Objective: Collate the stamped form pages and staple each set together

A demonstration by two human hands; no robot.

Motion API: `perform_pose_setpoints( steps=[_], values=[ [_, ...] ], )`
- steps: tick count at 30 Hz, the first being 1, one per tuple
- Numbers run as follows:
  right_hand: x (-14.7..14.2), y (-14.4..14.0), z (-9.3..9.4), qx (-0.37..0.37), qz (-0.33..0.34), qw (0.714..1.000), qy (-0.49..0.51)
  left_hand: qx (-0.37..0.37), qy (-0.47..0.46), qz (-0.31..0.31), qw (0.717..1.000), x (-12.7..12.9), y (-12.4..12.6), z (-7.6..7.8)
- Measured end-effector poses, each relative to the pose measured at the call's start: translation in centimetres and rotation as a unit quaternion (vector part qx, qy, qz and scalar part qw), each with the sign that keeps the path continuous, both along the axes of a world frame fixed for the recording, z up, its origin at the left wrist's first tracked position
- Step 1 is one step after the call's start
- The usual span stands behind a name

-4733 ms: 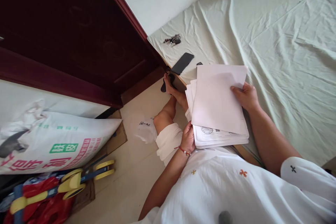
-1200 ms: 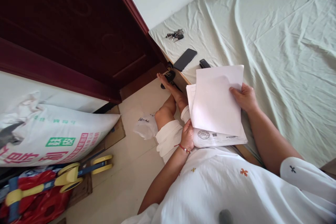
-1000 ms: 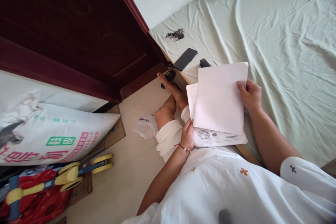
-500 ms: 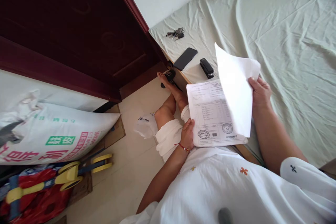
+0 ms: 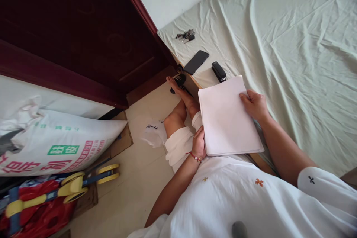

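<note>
A stack of papers (image 5: pixel 227 119) rests at my lap, its top sheet blank and white. My left hand (image 5: pixel 199 143), with a red string bracelet at the wrist, grips the stack's lower left edge. On the upper right edge, my right hand (image 5: pixel 255 105) is closed with its thumb on top of the sheet and the fingers mostly hidden beneath. Just beyond the stack's top edge lies a black stapler (image 5: pixel 219 71). A black phone (image 5: pixel 196 62) lies farther left near the bed's edge.
The bed (image 5: pixel 301 63) carries a wrinkled pale green sheet. A bunch of keys (image 5: pixel 187 36) lies near its far corner. On the left are a dark red door (image 5: pixel 83 26), a large printed sack (image 5: pixel 69 141) and a yellow-and-blue toy (image 5: pixel 72 189). A plastic bag (image 5: pixel 154 133) sits on the floor.
My right hand has brought the lifted sheet down flat onto the stack, moving left and slightly lower. The printed, stamped page is now covered. My left hand has stayed put.
</note>
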State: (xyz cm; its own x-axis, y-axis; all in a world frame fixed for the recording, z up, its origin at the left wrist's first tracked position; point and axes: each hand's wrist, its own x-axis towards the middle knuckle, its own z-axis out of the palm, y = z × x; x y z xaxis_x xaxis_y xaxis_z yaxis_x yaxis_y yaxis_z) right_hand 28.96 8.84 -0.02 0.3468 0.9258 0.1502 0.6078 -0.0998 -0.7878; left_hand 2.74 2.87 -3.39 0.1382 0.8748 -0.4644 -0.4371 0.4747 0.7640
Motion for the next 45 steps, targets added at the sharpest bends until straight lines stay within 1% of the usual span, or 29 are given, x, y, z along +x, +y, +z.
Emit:
perform_pose_setpoints(
  steps=[3,6,8,10,12,14,16,19,21,23,25,27,28,29,31,33,34,36,38,40,43,45],
  values=[
    [0.0,0.0,-0.2,0.0,0.004,1.0,-0.006,-0.003,-0.006,0.01,1.0,0.1,0.0,-0.1],
    [-0.1,0.0,0.0,-0.008,0.004,1.0,-0.004,-0.04,-0.033,0.024,0.998,0.2,0.0,-0.1],
    [-0.1,0.0,0.1,-0.017,0.001,1.0,-0.003,-0.081,-0.07,0.004,0.994,0.2,0.1,0.0],
    [-0.2,-0.1,0.2,-0.025,-0.001,1.0,-0.004,-0.098,-0.092,-0.016,0.991,0.2,0.1,0.1],
    [-0.2,-0.1,0.1,-0.031,0.003,0.999,-0.007,-0.075,-0.075,-0.007,0.994,0.2,0.1,0.2],
    [-0.2,-0.1,0.0,-0.036,0.009,0.999,-0.012,-0.042,-0.036,0.009,0.998,0.1,0.0,0.0],
    [-0.1,0.0,-0.1,-0.045,0.014,0.999,-0.021,-0.027,-0.008,0.013,1.0,0.0,0.0,-0.2],
    [0.1,0.1,0.1,-0.092,0.025,0.994,-0.056,-0.021,0.013,0.009,1.0,-0.1,0.0,-0.4],
    [0.3,0.1,0.6,-0.143,0.033,0.984,-0.102,-0.009,0.023,-0.003,1.0,-0.1,-0.1,-0.4],
    [0.4,-0.2,1.5,-0.18,0.013,0.972,-0.148,0.006,0.03,-0.02,0.999,0.0,-0.1,-0.3],
    [0.5,-0.7,2.7,-0.171,-0.027,0.967,-0.185,0.017,0.034,-0.03,0.999,0.0,-0.1,-0.1],
    [0.3,-1.1,4.2,-0.126,-0.05,0.968,-0.213,0.024,0.033,-0.036,0.999,0.1,-0.1,0.1],
    [0.0,-1.2,4.8,-0.1,-0.044,0.969,-0.223,0.026,0.033,-0.038,0.998,0.2,0.0,0.1],
    [-0.3,-1.1,5.5,-0.08,-0.022,0.969,-0.232,0.027,0.032,-0.04,0.998,0.2,0.0,0.2],
    [-1.2,-0.3,6.4,-0.054,0.055,0.966,-0.246,0.029,0.032,-0.045,0.998,0.2,0.0,0.1],
    [-2.3,1.3,6.6,-0.033,0.152,0.951,-0.266,0.034,0.033,-0.055,0.997,0.3,0.0,-0.2],
    [-3.0,2.3,6.5,-0.025,0.188,0.942,-0.279,0.037,0.035,-0.062,0.997,0.3,-0.1,-0.3],
    [-4.2,4.5,6.1,-0.024,0.235,0.921,-0.31,0.046,0.041,-0.077,0.995,0.3,-0.2,-0.6],
    [-5.4,6.3,5.7,-0.045,0.256,0.903,-0.342,0.051,0.04,-0.086,0.994,0.3,-0.3,-0.8],
    [-6.3,7.5,5.5,-0.091,0.256,0.889,-0.369,0.051,0.031,-0.086,0.994,0.4,-0.3,-0.9],
    [-7.2,8.3,5.5,-0.144,0.247,0.874,-0.393,0.04,0.022,-0.081,0.996,0.5,-0.3,-0.9],
    [-7.5,8.4,5.4,-0.147,0.244,0.873,-0.396,0.028,0.023,-0.076,0.996,0.5,-0.3,-1.1]
  ],
)
